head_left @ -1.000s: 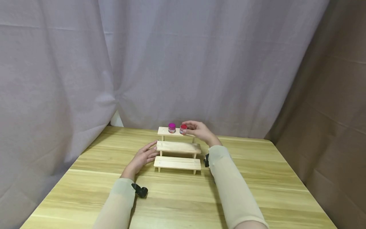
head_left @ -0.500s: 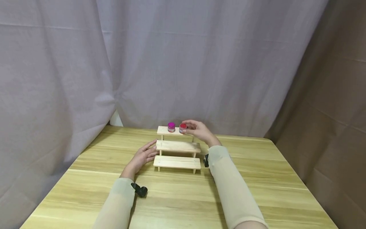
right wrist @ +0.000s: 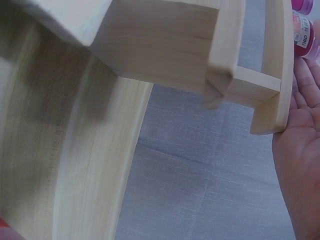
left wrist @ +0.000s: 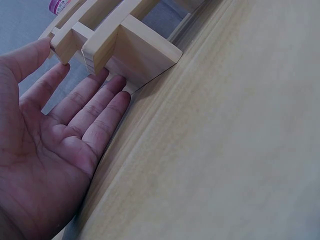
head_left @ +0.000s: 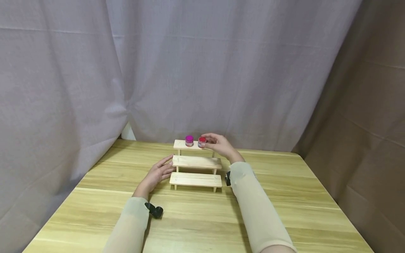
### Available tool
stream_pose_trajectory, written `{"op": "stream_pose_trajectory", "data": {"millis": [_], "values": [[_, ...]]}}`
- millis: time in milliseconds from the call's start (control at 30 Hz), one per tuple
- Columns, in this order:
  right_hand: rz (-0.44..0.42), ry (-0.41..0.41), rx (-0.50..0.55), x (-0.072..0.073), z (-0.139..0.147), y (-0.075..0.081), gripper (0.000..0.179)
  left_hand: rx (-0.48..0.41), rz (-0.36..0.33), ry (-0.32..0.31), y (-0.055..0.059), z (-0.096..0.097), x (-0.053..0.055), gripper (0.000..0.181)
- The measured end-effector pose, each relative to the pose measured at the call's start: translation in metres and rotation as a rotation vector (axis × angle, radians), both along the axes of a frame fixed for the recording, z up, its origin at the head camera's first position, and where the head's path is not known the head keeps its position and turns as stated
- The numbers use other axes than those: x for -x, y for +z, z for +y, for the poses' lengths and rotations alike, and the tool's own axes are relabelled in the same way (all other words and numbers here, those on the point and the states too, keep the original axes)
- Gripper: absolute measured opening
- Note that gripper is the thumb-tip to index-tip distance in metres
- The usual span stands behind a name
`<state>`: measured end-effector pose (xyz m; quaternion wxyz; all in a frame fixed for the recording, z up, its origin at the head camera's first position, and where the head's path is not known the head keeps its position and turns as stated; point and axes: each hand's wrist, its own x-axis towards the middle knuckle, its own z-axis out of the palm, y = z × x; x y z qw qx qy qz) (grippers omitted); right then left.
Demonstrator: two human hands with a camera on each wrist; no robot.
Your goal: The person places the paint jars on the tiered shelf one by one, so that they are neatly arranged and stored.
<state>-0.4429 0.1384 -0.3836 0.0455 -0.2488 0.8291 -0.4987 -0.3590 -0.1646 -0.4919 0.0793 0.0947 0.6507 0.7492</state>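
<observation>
Our right hand [head_left: 219, 144] pinches a red-lidded, round clear jar [head_left: 200, 142] toward the three-step pale wooden stand's [head_left: 197, 162] top right end; our left hand [head_left: 156, 173], fingers extended, touches its left edge.

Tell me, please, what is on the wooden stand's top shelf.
The top shelf bears a purple-lidded jar and a red-lidded jar, the latter held by the right hand. That hand covers part of the shelf's right end, so that spot is hidden.
</observation>
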Motion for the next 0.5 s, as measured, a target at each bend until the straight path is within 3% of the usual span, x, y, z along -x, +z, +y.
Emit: {"op": "stream_pose_trajectory", "data": {"millis": [267,500], "values": [[0.027,-0.033,-0.015,-0.005,0.007,-0.003,0.053,0.028,0.012,0.001,-0.004,0.002,-0.003,0.061],[0.031,-0.029,-0.018,-0.008,0.018,-0.001,0.053,-0.012,-0.008,0.010,-0.002,0.003,-0.001,0.058]]}}
